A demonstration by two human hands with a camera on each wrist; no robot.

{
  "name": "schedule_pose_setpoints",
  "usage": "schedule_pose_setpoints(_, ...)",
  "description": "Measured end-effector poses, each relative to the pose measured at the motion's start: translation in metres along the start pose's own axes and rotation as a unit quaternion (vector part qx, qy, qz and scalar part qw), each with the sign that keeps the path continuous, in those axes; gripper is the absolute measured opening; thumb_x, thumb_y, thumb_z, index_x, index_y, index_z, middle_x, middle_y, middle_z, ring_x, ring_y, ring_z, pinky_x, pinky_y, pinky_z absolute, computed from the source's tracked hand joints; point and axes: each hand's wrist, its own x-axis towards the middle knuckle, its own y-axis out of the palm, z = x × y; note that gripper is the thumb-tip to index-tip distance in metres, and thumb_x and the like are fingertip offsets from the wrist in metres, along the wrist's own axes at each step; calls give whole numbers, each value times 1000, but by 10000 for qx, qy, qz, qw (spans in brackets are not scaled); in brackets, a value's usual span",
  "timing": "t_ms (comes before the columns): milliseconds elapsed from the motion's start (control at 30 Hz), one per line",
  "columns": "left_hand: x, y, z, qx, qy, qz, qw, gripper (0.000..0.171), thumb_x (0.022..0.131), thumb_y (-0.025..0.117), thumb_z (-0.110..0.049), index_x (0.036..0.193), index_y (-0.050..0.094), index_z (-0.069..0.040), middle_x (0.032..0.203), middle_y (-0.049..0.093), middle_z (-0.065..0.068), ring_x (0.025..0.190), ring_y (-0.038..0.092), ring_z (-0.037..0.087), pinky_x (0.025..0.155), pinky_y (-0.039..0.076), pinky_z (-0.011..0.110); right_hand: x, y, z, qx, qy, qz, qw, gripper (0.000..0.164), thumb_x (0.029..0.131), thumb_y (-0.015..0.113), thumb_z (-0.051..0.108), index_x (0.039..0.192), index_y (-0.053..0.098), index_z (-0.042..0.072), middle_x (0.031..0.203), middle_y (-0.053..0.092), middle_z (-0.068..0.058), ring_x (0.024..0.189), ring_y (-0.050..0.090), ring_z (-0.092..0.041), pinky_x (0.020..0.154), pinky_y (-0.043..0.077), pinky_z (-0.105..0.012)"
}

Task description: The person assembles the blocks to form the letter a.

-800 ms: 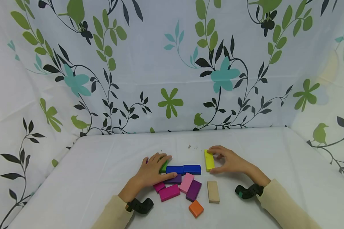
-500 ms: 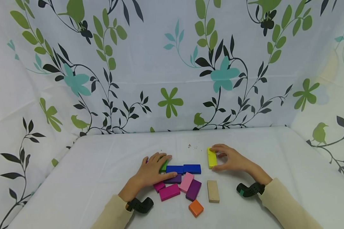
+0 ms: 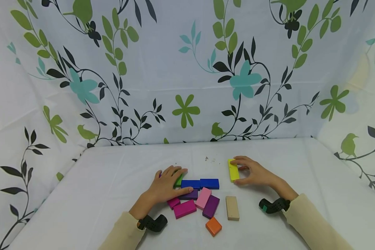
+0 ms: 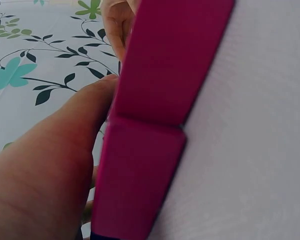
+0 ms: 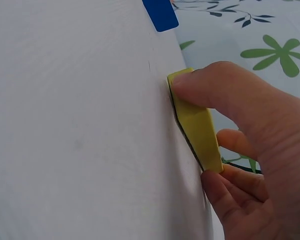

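At the right of the group, my right hand pinches a yellow block by its ends, thumb on the near end and fingers on the far one. The right wrist view shows that yellow block lying along the white cloth. My left hand rests spread over the left side of the group, partly covering a green block. Its thumb lies on a dark purple block. Two magenta blocks stand close beside the left thumb in the left wrist view.
Two blue blocks form a row right of the green one. A pink block and a purple block lean together below. A plain wooden block and an orange block lie nearer. Patterned cloth hangs behind.
My right hand has slid the yellow block a little to the right and away from me, further from the blue row. The left hand has stayed in place.
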Motion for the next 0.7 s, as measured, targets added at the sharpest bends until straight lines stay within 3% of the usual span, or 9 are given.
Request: schedule_pose_setpoints(700,0,0,-1,8,-16,73,10000,76,85,57,-67,146,45,-24,151,40,7,143,28,34,110,18,67,0,-5,5,117,234,179,9995,67,79,80,22,135,53,-2,149,32,-30,116,56,-42,97,47,-54)
